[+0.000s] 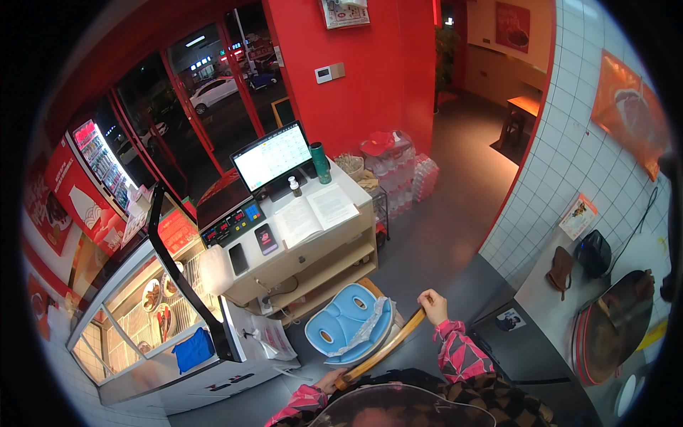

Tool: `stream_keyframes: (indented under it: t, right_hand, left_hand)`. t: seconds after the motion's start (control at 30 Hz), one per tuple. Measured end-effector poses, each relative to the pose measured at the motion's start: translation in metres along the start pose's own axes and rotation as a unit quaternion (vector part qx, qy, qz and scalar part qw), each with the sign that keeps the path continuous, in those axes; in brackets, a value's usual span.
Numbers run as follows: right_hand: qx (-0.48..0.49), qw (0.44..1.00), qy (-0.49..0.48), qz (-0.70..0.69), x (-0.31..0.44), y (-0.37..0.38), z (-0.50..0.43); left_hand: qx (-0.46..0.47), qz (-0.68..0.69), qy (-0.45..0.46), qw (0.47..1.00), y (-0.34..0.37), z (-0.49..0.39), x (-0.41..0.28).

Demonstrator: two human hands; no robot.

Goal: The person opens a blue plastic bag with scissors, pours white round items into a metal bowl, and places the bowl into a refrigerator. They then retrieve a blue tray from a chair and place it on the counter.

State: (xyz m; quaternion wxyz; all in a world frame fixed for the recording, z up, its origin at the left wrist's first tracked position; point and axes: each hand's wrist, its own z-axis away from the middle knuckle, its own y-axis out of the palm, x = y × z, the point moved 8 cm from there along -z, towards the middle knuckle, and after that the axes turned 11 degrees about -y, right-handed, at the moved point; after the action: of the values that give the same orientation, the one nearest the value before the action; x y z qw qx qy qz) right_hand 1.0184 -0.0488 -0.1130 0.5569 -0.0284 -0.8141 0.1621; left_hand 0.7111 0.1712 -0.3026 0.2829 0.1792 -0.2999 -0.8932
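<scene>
A curved wooden rail (381, 352), seemingly the top of a chair's back, runs across in front of me. My right hand (433, 307) grips its far right end. At the near left end, my left hand (327, 380) is closed around the wood, its fingers partly hidden. Just beyond the rail lies a light blue seat cushion (344, 317) with two oval holes. Crumpled clear plastic (368, 328) covers part of it. A wooden corner (372, 287) of the seat shows behind the cushion.
Ahead stands a counter with shelves (320, 256), bearing a monitor (273, 157), an open book (317, 213), two phones and a green tumbler (320, 163). A lit food display case (139, 315) is at left. To the right, a worktop (544, 291) holds a round dark board (613, 325).
</scene>
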Motion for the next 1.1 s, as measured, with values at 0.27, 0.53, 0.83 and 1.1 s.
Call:
stream_keyframes:
  t: [0.27,0.53,0.83,1.1]
  right_hand:
    - [0.015,1.0,-0.004,-0.008,0.003,0.001,-0.003]
    - [0.003,1.0,-0.007,-0.007,0.009,0.0,-0.002]
    - [-0.02,1.0,-0.003,-0.014,0.005,0.001,0.002]
    - [-0.027,1.0,0.012,0.007,0.0,0.004,0.003]
  left_hand:
    - [0.011,-0.019,0.047,0.999,-0.018,-0.01,-0.001]
    - [0.001,0.008,0.067,0.998,-0.033,-0.016,0.002]
    - [0.065,0.086,0.01,0.994,-0.013,-0.01,0.015]
    - [-0.06,0.057,0.111,0.99,-0.046,-0.028,0.01]
